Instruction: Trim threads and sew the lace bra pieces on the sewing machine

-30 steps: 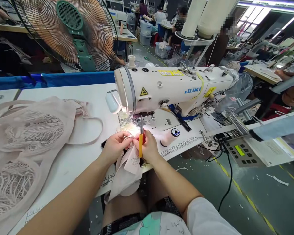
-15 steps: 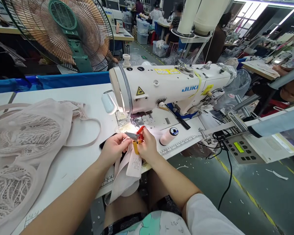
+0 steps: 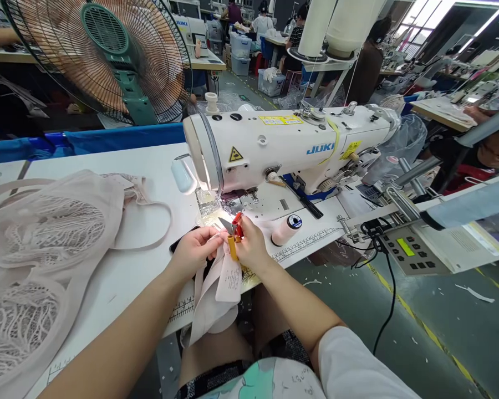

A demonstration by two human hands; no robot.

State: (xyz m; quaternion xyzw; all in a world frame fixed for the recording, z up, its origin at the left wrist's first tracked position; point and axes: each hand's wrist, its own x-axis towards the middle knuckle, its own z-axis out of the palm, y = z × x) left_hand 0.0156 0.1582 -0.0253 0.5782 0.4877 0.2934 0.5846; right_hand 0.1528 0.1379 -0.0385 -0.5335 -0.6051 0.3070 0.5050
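My left hand (image 3: 195, 250) pinches the edge of a pale pink bra (image 3: 210, 305), whose lower part hangs over the table's front edge toward my lap. A white care label (image 3: 228, 280) with small print dangles from it. My right hand (image 3: 251, 244) is closed around small thread snips (image 3: 233, 228) with red and yellow-orange handles. Their grey blades point up and left, just above my left fingertips, and look slightly apart. Behind both hands stands the needle end of a white sewing machine (image 3: 249, 149), its lamp lighting the bed.
Another pale pink lace bra (image 3: 79, 238) lies on the white table (image 3: 149, 277) at left. A pink thread cone (image 3: 286, 230) and a black-handled tool (image 3: 310, 206) are right of my hands. A large fan (image 3: 108, 61) stands behind; a control box (image 3: 424, 255) hangs at right.
The snips have turned so their blades point more upward, and have lifted slightly off my left fingers. Both hands stay in nearly the same place on the bra.
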